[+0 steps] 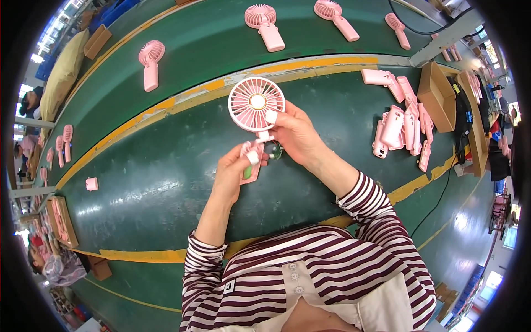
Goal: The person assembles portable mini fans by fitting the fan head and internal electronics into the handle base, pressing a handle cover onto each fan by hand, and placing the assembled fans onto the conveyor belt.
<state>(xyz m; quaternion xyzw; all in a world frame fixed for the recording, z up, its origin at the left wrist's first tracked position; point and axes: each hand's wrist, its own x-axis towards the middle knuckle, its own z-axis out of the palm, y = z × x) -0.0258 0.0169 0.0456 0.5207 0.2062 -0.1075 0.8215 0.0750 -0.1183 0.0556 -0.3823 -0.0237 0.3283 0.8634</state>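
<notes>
Over the green table, my right hand (298, 134) grips a small handheld fan (257, 102) by the lower right of its round head. The head has a pink and white grille, a pale centre and a short white neck. Just below, my left hand (228, 172) is closed on a pink handle shell (254, 174) under that neck. A small green part shows at the shell, and thin dark wires (275, 150) lie between the two hands. Both thumbs wear white coverings. My fingers partly hide the joint between neck and shell.
Loose pink handle shells (394, 127) are heaped at the right, beside an open cardboard box (437, 94). A small pink piece (92, 183) lies at the left. Beyond the yellow-edged divider, several pink fans (264, 27) rest on a green conveyor (199, 41). Another person (55, 263) sits far left.
</notes>
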